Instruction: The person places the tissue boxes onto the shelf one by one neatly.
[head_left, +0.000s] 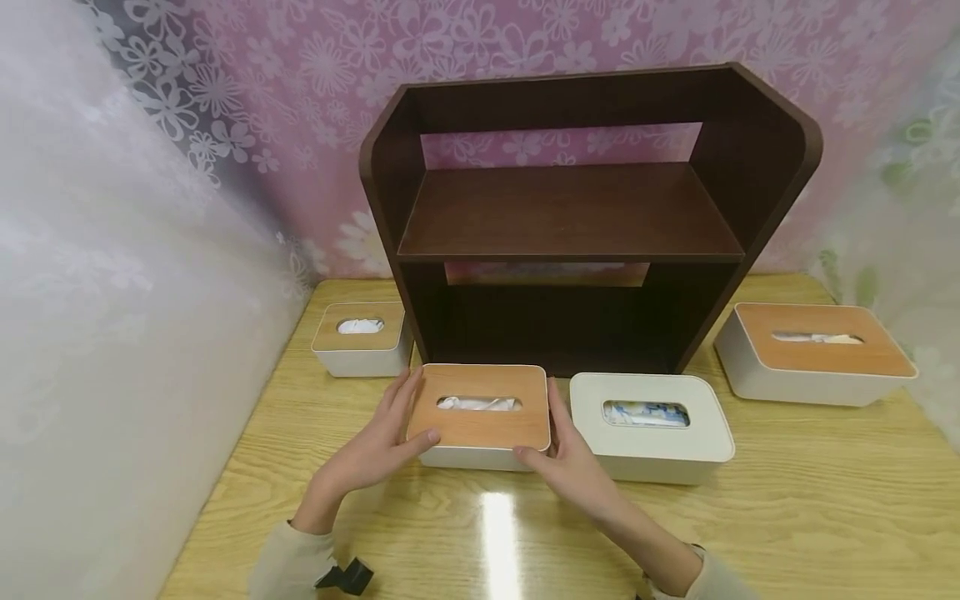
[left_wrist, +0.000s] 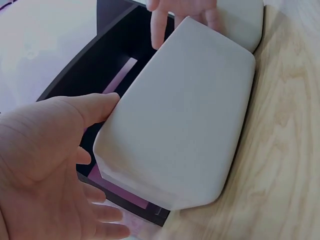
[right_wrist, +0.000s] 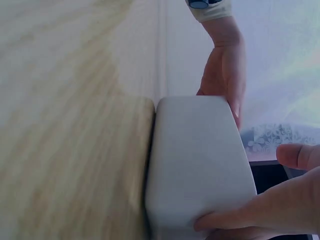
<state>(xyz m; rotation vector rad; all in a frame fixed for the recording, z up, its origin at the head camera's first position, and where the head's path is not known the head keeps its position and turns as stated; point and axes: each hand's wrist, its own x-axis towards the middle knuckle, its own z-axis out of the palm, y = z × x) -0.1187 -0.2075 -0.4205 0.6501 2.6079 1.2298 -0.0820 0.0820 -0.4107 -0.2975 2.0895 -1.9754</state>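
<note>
A tissue box [head_left: 480,379] with a white body and an orange wood-look lid stands in front of the dark shelf, white tissue showing in its slot. My left hand [head_left: 375,446] lies along its left side, fingers extended and the thumb at the front left corner of the lid. On the opposite side is my right hand [head_left: 573,467], its fingers straight against the right end and its thumb by the front edge. The right wrist view shows those fingertips [right_wrist: 212,220] on the white wall. An all-white tissue box [head_left: 652,467] with a blue-patterned pack inside stands just right of my right hand.
A dark brown two-tier shelf [head_left: 570,208] stands behind the boxes. A small wood-lidded tissue box [head_left: 363,358] is at its left, and a larger one [head_left: 825,387] at its right. The wooden table [head_left: 810,492] meets a pale wall covering [head_left: 135,333] on the left.
</note>
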